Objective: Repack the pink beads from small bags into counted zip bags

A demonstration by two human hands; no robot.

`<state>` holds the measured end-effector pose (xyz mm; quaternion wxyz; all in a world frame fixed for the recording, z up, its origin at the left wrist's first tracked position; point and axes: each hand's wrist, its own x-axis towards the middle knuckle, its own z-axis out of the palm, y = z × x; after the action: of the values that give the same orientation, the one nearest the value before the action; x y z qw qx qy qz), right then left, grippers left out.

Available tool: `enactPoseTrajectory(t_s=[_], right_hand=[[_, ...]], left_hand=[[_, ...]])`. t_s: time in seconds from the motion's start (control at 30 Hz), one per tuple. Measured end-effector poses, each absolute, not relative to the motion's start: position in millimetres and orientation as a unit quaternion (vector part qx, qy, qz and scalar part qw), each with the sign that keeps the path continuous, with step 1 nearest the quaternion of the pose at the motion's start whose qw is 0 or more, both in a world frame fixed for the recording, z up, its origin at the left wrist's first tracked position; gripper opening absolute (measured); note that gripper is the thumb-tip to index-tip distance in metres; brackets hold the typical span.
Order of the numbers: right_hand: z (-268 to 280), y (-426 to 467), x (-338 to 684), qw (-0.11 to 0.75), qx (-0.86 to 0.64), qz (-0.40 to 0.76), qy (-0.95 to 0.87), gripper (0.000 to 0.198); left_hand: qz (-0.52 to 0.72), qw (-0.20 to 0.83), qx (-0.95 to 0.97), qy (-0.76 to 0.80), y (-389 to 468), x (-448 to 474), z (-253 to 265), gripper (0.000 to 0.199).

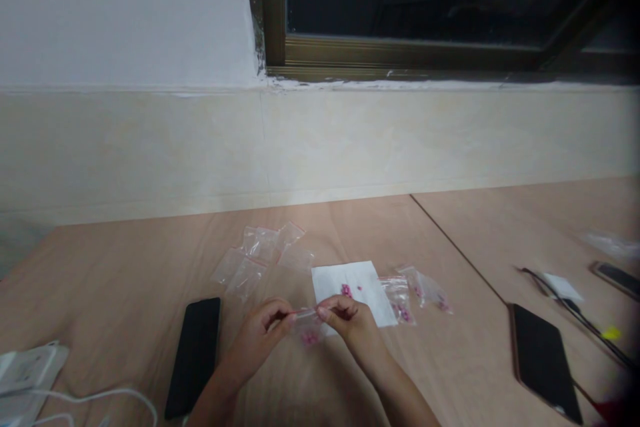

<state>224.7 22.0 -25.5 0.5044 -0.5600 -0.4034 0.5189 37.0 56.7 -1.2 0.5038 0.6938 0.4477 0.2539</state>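
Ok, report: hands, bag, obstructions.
Left hand and right hand pinching bag at its far edge. Pink pieces inside. Paper just beyond right hand; nothing seen obstructing.

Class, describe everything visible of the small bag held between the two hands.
The small bag looks like clear plastic with a reddish line along its top edge. Pink pieces show inside, low down. The left hand pinches one end of the top edge, the right hand the other. It appears near the near-left corner of the white paper; whether it is sealed is unclear.
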Motion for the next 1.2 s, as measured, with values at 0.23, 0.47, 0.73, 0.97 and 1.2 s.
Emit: enactPoseTrajectory(t_s=[0.23,0.47,0.73,0.97,1.2], right_hand=[[-16,26,244,0.525,-0.54,0.523,-0.4,0.028],[-10,33,354,0.596,-0.677,0.279,-0.329,0.023],[-56,67,449,0.362,-0.877,0.091,-0.303,0.019],[-35,57,386,0.415,-0.846,-0.037,-0.332,0.033],[-19,41,218,0.447,-0.629,0.405,-0.49,0.018]], left_hand=[[0.246,0.512,0.706,0.423,71,38,-2,0.024],[0.206,0.331,0.715,0.581,153,63,-51,0.014],[0.161,0.284,0.713,0.62,197,78,-84,0.012],[0.143,0.338,0.741,0.562,183,69,-60,0.008],[0.217,0.402,0.71,0.536,136,55,-39,0.03]])
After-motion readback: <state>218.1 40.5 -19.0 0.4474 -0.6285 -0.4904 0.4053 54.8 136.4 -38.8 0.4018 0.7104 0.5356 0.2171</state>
